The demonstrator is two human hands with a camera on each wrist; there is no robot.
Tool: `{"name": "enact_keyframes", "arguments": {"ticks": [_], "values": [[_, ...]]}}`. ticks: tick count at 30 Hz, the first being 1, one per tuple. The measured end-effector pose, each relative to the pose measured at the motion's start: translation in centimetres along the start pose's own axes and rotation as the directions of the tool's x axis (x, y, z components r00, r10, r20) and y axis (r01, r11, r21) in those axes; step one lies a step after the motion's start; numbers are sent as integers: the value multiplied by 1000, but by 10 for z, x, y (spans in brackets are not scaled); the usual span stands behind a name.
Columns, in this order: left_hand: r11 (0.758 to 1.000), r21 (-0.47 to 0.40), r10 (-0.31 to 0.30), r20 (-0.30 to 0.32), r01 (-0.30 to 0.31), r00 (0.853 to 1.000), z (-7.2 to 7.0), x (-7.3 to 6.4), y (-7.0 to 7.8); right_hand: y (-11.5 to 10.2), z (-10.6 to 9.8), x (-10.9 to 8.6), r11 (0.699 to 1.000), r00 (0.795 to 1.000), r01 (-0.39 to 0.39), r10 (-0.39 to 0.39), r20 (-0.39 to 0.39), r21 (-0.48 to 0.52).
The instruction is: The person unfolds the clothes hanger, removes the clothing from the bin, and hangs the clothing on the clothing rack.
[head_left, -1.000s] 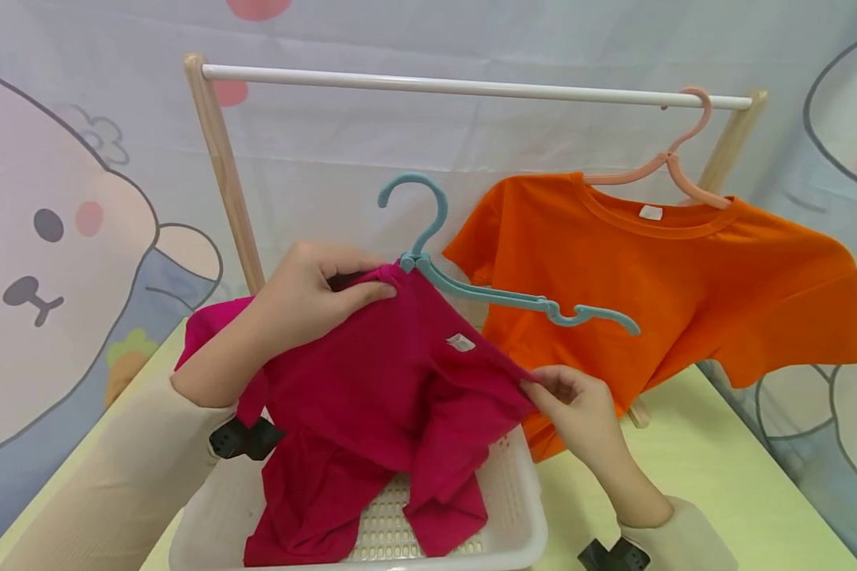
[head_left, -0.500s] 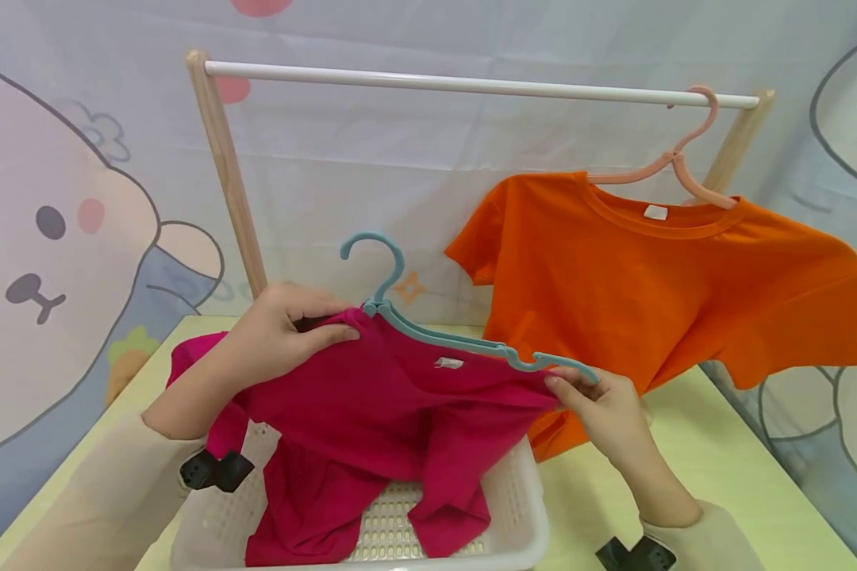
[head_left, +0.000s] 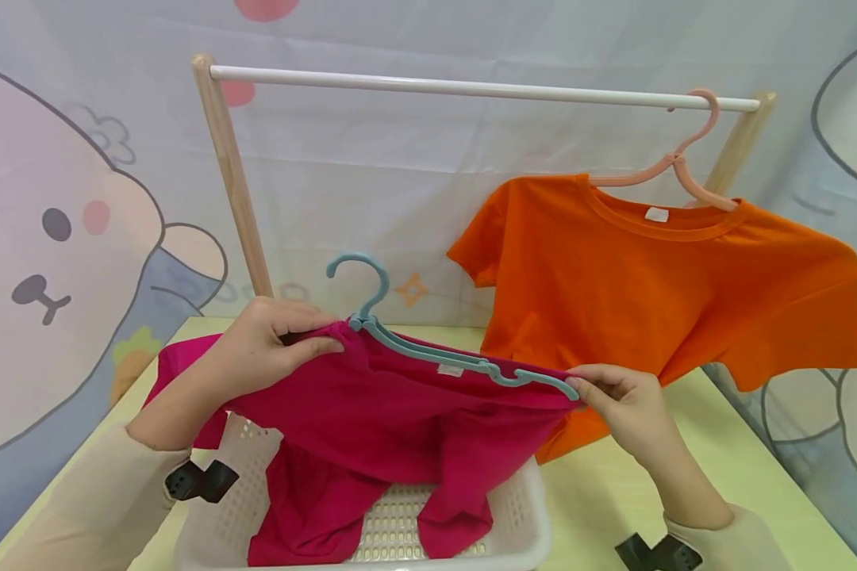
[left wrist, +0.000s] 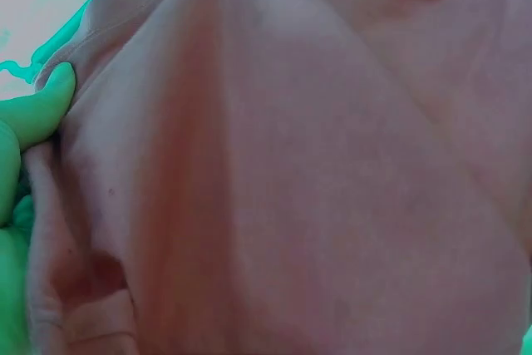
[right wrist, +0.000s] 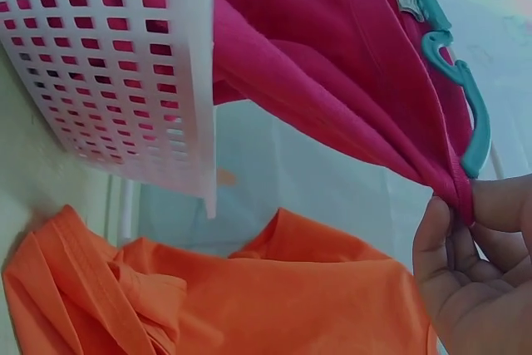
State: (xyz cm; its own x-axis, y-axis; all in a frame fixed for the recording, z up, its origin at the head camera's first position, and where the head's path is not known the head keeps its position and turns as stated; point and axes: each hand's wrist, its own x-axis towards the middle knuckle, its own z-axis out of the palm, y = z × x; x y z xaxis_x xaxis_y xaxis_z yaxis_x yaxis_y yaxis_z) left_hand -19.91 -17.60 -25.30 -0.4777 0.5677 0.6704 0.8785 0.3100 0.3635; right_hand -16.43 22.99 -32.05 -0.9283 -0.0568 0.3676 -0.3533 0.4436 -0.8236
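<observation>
A magenta T-shirt (head_left: 393, 428) is stretched between both hands, its lower part drooping into a white basket (head_left: 536, 523). My left hand (head_left: 271, 341) pinches the shirt's neckline just left of the neck of a blue hanger (head_left: 428, 349). The hanger's left arm is hidden inside the shirt. Its right arm, with a notch, lies along the neck opening, in front of the white label (head_left: 450, 370). With thumb and fingers, my right hand (head_left: 624, 404) pinches the right end of the neckline, close by the hanger's tip. In the right wrist view that tip (right wrist: 475, 164) points at the pinched collar.
Behind stands a rack with a white rail (head_left: 471, 87) and wooden posts (head_left: 236, 174). An orange T-shirt (head_left: 614, 277) hangs from it on a pink hanger (head_left: 693, 139) at the right. The basket stands on a pale yellow table (head_left: 721, 476) before a printed cloth backdrop (head_left: 371, 32).
The hanger and left hand have moved down and left. My right hand has moved right, pulling the neckline out, and the hanger's right arm now lies along the neck opening.
</observation>
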Motion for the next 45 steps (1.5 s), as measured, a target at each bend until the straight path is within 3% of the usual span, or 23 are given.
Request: {"name": "enact_keyframes", "arguments": {"ticks": [8,14,19,28,40,45], "values": [[998,52,-28,-19,29,999,-5,-1,1,-9,-6,0,991,994,102,-105,-26,-85],[997,61,38,-24,-36,999,-6,1,1,-20,-9,3,977,983,160,-171,-71,-139],[994,79,79,-12,-77,997,1,3,2,-31,-5,5,980,985,135,-149,-87,-149],[991,93,96,-8,-95,995,14,12,7,-45,8,12,995,995,60,-66,-74,-75],[996,80,32,-5,-31,999,24,28,19,-72,22,22,988,979,156,-157,-127,-19],[995,72,69,-2,-69,998,30,33,21,-80,27,25,980,972,197,-194,-131,15]]}}
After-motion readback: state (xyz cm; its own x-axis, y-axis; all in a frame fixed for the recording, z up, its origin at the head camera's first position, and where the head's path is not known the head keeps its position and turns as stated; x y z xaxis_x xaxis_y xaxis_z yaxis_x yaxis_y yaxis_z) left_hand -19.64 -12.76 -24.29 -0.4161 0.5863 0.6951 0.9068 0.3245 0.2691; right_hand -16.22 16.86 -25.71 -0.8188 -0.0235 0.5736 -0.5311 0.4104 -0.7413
